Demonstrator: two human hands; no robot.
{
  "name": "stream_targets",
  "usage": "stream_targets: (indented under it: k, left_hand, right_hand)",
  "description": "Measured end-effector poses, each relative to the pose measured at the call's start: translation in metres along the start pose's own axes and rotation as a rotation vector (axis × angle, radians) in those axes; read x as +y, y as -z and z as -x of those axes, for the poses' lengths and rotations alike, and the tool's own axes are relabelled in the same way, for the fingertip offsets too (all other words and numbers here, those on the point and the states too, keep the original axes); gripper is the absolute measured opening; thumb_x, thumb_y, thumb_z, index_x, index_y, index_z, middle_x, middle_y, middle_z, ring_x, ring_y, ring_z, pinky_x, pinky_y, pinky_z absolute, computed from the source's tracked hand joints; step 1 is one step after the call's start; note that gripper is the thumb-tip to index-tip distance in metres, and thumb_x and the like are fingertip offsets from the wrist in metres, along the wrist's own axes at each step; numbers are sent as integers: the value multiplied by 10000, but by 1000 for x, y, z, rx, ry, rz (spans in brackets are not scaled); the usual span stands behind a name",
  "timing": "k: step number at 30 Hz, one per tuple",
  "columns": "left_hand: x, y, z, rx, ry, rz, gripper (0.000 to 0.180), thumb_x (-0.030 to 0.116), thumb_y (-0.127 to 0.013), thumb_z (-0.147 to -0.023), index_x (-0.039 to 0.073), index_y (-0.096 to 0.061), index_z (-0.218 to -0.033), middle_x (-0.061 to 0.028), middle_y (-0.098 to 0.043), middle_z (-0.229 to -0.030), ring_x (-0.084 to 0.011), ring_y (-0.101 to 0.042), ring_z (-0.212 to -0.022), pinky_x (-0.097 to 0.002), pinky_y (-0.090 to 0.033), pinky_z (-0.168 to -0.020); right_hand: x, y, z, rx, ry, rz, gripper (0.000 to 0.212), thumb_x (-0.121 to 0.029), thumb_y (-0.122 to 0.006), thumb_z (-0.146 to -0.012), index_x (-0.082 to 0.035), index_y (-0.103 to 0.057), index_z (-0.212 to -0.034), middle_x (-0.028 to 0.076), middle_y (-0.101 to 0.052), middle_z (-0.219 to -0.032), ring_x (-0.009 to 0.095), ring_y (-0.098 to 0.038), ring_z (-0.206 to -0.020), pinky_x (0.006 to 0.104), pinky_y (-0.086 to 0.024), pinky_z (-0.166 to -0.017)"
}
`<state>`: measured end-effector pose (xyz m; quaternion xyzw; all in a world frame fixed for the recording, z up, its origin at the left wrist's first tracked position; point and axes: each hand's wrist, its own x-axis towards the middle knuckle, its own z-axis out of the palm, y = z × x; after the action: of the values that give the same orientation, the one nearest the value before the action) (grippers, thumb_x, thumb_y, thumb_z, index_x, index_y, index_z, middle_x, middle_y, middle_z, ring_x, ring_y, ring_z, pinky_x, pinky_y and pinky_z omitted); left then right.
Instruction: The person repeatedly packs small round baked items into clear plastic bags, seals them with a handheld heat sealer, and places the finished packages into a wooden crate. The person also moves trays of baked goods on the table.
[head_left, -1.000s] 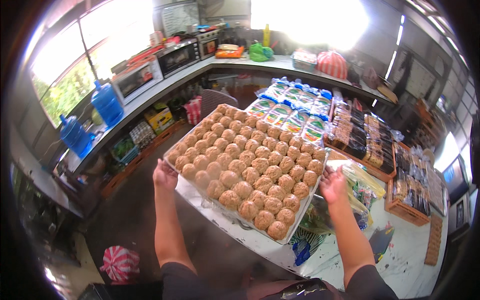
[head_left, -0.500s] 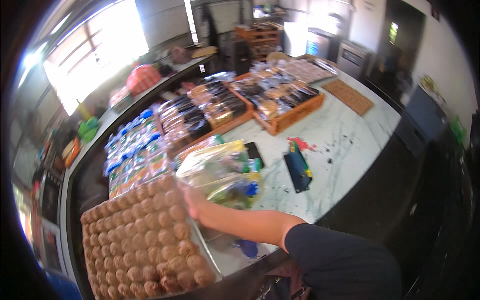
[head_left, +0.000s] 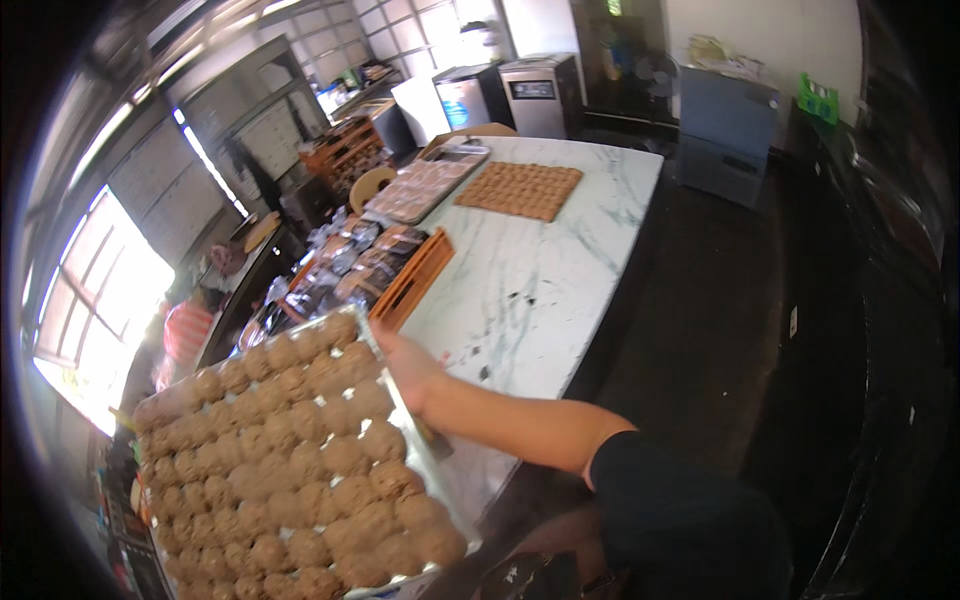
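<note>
A large metal tray (head_left: 430,470) fills the lower left, tilted and covered with rows of brown round baked pieces (head_left: 285,470), like small buns or cookies. My right hand (head_left: 405,365) grips the tray's far right edge, its fingers mostly hidden under the rim. The bare forearm and dark sleeve reach in from the lower right. My left hand does not show. Beneath and beyond the tray lies a white marble-look table (head_left: 540,270).
An orange crate (head_left: 415,280) of bagged baked goods stands beyond the tray. Farther along the table are a flat sheet of brown pieces (head_left: 520,190) and a metal tray of paler pieces (head_left: 430,183). A grey cabinet (head_left: 728,125) stands at the right, past dark floor.
The view has swung right and along the table, with the tray carried along in my right hand. The yellowish plastic bags and blue-topped packs are out of sight now.
</note>
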<state>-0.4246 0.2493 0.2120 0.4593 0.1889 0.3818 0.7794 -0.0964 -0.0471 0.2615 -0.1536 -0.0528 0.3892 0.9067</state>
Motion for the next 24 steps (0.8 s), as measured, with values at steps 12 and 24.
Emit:
stream_targets:
  k: [12, 24]
  left_hand:
    - [-265, -305, 29, -204, 575, 311, 357, 223, -369, -1006, -51, -520, -1179, -201, -637, -1152, -306, -623, -1087, -431, -505, -960]
    - [-533, -505, 63, -358, 1049, -22, 320, 248, -351, -1035, -9, -479, -1175, -192, -603, -1177, -333, -638, -1008, -483, -529, -896]
  right_hand:
    - [-398, 279, 221, 508, 431, 185, 671, -608, -464, -935, -53, -519, -1308, 162, -563, -1292, 316, -520, -1216, 512, -400, -1046]
    - [-624, 422, 314, 908, 543, 592, 849, -720, -475, -863, -2, -512, -1315, 135, -573, -1309, 291, -506, -1239, 426, -373, -1066]
